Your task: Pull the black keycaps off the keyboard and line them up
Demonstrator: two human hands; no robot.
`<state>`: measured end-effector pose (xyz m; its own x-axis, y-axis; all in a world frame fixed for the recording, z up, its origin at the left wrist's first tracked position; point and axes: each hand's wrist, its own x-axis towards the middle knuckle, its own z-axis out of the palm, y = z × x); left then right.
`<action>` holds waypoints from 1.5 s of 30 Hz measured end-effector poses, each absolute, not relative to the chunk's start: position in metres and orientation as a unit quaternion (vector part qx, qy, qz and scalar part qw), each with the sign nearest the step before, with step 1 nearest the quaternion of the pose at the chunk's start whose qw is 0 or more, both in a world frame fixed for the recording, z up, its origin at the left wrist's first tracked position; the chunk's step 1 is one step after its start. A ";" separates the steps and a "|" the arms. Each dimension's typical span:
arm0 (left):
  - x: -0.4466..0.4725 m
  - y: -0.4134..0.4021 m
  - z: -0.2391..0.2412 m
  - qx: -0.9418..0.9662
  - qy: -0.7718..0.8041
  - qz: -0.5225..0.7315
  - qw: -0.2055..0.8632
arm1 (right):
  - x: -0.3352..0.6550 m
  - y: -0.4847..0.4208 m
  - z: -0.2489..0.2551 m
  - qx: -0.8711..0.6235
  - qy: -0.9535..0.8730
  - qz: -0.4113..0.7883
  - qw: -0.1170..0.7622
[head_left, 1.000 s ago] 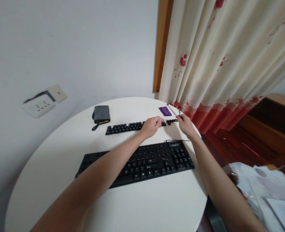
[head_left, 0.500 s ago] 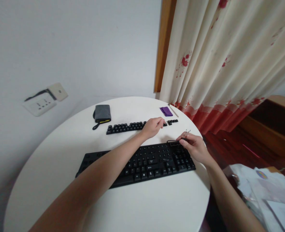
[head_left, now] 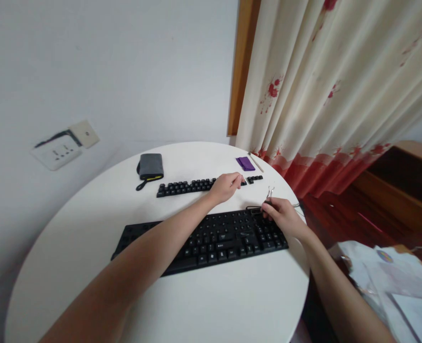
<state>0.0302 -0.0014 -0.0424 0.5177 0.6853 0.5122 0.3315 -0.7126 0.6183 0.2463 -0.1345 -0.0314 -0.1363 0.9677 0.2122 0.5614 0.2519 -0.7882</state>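
Note:
A black keyboard (head_left: 228, 243) lies across the round white table, its left part covered by my left forearm. Above its number pad, my right hand (head_left: 282, 214) grips a keycap puller (head_left: 269, 196), whose thin wire prongs point up and away. My left hand (head_left: 227, 186) rests by the right part of a row of loose black keycaps (head_left: 182, 188), fingers curled together. What its fingertips hold, if anything, cannot be made out. A few more keycaps (head_left: 256, 179) sit just right of that hand.
At the back left is a grey pouch (head_left: 151, 166) with a strap loop. A purple cloth packet (head_left: 246, 164) and a thin stick-like tool (head_left: 256, 163) lie at the back right. A patterned curtain (head_left: 304, 95) hangs behind; plastic bags (head_left: 393, 271) stand right of the table.
My right hand has turned, so the puller's prongs now point more upright, and its fingers have moved slightly lower over the keyboard. The left hand has stayed in place.

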 end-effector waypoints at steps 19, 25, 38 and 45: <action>0.034 -0.001 -0.039 0.836 0.282 0.402 0.246 | 0.208 -0.042 -0.012 -0.468 -0.684 0.183 0.530; 0.035 0.003 -0.044 0.867 0.228 0.407 0.176 | 0.216 -0.044 -0.028 -0.499 -0.662 0.144 0.541; 0.035 -0.005 -0.037 0.912 0.169 0.358 0.109 | 0.217 -0.047 -0.033 -0.519 -0.618 0.223 0.547; 0.036 -0.003 -0.039 0.901 0.156 0.378 0.142 | 0.215 -0.045 -0.035 -0.526 -0.604 0.207 0.562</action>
